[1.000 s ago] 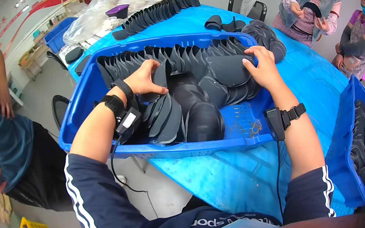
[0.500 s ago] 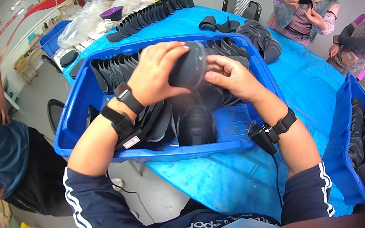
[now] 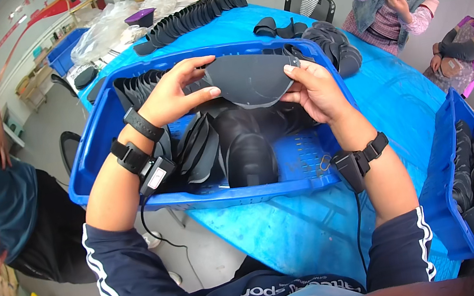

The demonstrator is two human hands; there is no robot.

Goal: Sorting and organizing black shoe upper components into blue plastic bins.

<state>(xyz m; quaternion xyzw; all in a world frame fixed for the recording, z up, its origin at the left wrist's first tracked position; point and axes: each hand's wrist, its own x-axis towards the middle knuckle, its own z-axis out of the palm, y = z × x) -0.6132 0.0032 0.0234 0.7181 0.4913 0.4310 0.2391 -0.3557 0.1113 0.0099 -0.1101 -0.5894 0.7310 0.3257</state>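
The left hand point(image 3: 174, 94) has thumb and fingers spread around the left end of a dark curved pad point(image 3: 250, 79) — contact unclear. The pad is above the blue crate point(image 3: 245, 194) — right hand point(image 3: 321, 90) pinching its right end, thumb in front.

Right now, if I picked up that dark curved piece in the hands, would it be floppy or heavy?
The dark curved piece is probably light: it looks thin, and the right hand pinches one end. It likely isn't very floppy, since it spreads out without drooping. Its smooth-looking face might feel slippery.
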